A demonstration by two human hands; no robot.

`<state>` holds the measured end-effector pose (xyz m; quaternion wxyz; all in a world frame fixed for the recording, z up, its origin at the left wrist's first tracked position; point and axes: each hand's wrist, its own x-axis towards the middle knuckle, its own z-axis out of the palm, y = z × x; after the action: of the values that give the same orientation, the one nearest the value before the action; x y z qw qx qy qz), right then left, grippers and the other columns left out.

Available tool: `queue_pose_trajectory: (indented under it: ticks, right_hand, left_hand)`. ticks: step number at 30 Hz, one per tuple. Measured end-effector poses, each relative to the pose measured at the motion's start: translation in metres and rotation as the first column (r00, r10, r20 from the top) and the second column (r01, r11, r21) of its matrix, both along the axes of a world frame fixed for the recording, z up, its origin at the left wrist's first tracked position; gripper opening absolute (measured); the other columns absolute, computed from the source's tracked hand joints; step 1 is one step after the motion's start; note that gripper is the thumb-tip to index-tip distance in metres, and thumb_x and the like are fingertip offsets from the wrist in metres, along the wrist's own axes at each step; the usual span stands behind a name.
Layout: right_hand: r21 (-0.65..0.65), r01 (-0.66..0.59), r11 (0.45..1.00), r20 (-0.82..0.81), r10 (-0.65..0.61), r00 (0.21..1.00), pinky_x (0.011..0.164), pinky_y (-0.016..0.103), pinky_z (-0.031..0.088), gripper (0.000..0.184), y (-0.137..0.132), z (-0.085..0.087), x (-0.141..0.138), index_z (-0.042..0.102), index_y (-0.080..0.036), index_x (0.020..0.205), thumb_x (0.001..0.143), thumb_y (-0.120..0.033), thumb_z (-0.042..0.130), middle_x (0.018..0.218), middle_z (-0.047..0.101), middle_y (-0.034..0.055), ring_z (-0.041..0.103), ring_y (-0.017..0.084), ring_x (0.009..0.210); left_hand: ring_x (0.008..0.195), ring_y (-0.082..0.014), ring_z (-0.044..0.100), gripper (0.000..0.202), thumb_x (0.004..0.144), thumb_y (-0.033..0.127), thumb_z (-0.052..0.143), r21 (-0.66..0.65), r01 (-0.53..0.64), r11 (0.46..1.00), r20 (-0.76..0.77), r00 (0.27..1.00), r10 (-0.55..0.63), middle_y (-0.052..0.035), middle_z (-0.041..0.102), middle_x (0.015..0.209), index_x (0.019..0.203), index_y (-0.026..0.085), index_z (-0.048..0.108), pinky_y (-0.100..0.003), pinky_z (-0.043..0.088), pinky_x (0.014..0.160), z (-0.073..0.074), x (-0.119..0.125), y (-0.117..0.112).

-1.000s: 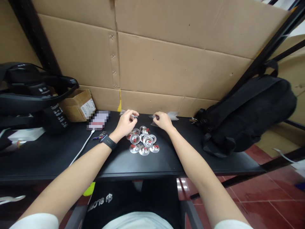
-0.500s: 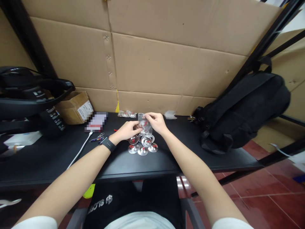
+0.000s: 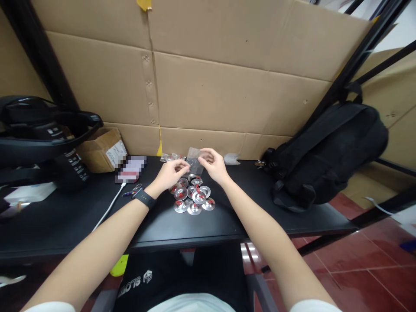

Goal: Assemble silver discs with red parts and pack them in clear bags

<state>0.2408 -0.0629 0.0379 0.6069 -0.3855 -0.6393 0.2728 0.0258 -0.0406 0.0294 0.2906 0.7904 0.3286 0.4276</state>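
A small clear plastic bag (image 3: 194, 161) is held up over the desk, with no disc visible inside it. My right hand (image 3: 212, 165) pinches it at its right edge. Thumb and fingers of my left hand (image 3: 171, 174) close on its lower left side. Below lie several round silvery metal discs with raised centres and red cords, like finger cymbals (image 3: 194, 208), overlapping in a loose group. One finger cymbal (image 3: 195, 177) sits just under the bag, partly covered by it.
Bagged discs (image 3: 173, 157) lie at the cardboard wall, left of a crumpled clear bag (image 3: 232, 159). To the left are a phone (image 3: 131, 168) with a white cable, keys (image 3: 133, 190), a cardboard box (image 3: 104, 149) and a black bottle (image 3: 73, 167). A black backpack (image 3: 331, 151) stands right.
The disc seen within the plastic bag is out of it, and the bag now looks flat. My left hand has shifted slightly left and up. More discs show below.
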Motion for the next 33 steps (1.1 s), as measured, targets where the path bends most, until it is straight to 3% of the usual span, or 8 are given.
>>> queue_pose_trajectory:
  ticks: [4, 9, 12, 15, 19, 26, 30, 33]
  right_hand:
    - [-0.044, -0.002, 0.999, -0.097, -0.002, 0.995, 0.068, 0.032, 0.057, 0.053, 0.001, 0.001, 0.002, 0.057, -0.025, 0.117, 0.076, -0.05, 0.081, 0.079, 0.071, -0.0018, 0.067, 0.016, 0.065]
    - [-0.101, -0.033, 0.994, -0.084, 0.024, 0.996, 0.059, 0.03, 0.054, 0.059, -0.001, 0.0, 0.0, 0.054, -0.027, 0.12, 0.075, -0.05, 0.083, 0.078, 0.071, -0.0019, 0.064, 0.016, 0.058]
    - [-0.124, -0.03, 0.992, -0.072, 0.021, 0.997, 0.049, 0.027, 0.047, 0.056, -0.003, 0.001, -0.002, 0.054, -0.027, 0.119, 0.077, -0.052, 0.081, 0.074, 0.07, -0.0029, 0.058, 0.014, 0.05]
    - [-0.139, -0.025, 0.99, -0.074, 0.014, 0.997, 0.046, 0.026, 0.046, 0.057, -0.005, 0.002, -0.003, 0.053, -0.027, 0.119, 0.076, -0.051, 0.082, 0.072, 0.068, -0.0038, 0.058, 0.014, 0.049]
    - [-0.129, -0.104, 0.986, -0.113, 0.089, 0.99, 0.059, 0.027, 0.057, 0.071, -0.006, 0.002, -0.003, 0.045, -0.031, 0.123, 0.068, -0.04, 0.088, 0.094, 0.074, -0.0018, 0.068, 0.014, 0.063]
    - [-0.219, -0.179, 0.959, -0.077, 0.165, 0.983, 0.065, 0.027, 0.059, 0.034, 0.004, -0.009, -0.003, 0.063, -0.022, 0.103, 0.076, -0.037, 0.078, 0.108, 0.073, 0.005, 0.069, 0.012, 0.067]
    - [-0.119, 0.077, 0.99, 0.156, -0.058, 0.986, 0.075, 0.034, 0.06, 0.058, 0.002, -0.007, -0.004, 0.055, -0.024, 0.14, 0.086, -0.039, 0.069, 0.138, 0.06, 0.0134, 0.071, 0.021, 0.094]
    - [0.15, 0.215, 0.965, 0.462, -0.261, 0.848, 0.099, 0.042, 0.052, 0.054, -0.011, 0.002, -0.007, 0.054, -0.024, 0.145, 0.092, -0.036, 0.06, 0.146, 0.053, 0.0152, 0.058, 0.028, 0.125]
  left_hand:
    - [0.082, -0.021, 0.074, 0.023, 0.087, 0.039, 0.07, -0.081, 0.045, 0.996, 0.042, 0.998, -0.042, -0.007, 0.078, 0.091, 0.095, 0.018, 0.072, -0.036, 0.059, 0.083, -0.002, 0.002, 0.0]
    - [0.088, -0.0172, 0.075, 0.044, 0.086, 0.035, 0.072, -0.19, 0.149, 0.97, 0.309, 0.947, -0.085, -0.0056, 0.077, 0.1, 0.124, 0.024, 0.053, -0.031, 0.06, 0.082, -0.004, 0.005, -0.003]
    - [0.081, -0.0161, 0.074, 0.031, 0.084, 0.031, 0.071, -0.156, 0.211, 0.965, 0.235, 0.957, -0.172, -0.0072, 0.076, 0.105, 0.112, 0.022, 0.063, -0.031, 0.06, 0.077, -0.002, 0.005, -0.005]
    - [0.075, -0.0185, 0.073, 0.021, 0.084, 0.03, 0.068, -0.145, 0.196, 0.97, 0.107, 0.978, -0.181, -0.0076, 0.077, 0.091, 0.101, 0.018, 0.074, -0.032, 0.06, 0.071, 0.0, 0.004, -0.007]
    - [0.065, -0.0193, 0.071, 0.04, 0.085, 0.03, 0.066, -0.169, 0.141, 0.975, 0.077, 0.988, -0.13, -0.005, 0.076, 0.076, 0.122, 0.018, 0.074, -0.03, 0.057, 0.06, 0.002, 0.002, -0.007]
    - [0.074, -0.0213, 0.075, 0.067, 0.083, 0.024, 0.067, -0.147, 0.107, 0.983, 0.11, 0.99, -0.091, -0.005, 0.076, 0.074, 0.149, 0.014, 0.056, -0.029, 0.058, 0.065, 0.003, 0.0, -0.005]
    - [0.07, -0.0201, 0.075, 0.083, 0.082, 0.023, 0.067, -0.151, 0.101, 0.983, 0.111, 0.99, -0.085, -0.004, 0.075, 0.074, 0.16, 0.015, 0.039, -0.026, 0.055, 0.059, -0.001, 0.0, -0.003]
    - [0.07, -0.02, 0.076, 0.087, 0.081, 0.019, 0.066, -0.151, 0.055, 0.987, 0.119, 0.992, -0.037, -0.0036, 0.076, 0.075, 0.162, 0.015, 0.035, -0.026, 0.057, 0.061, -0.004, 0.001, 0.0]
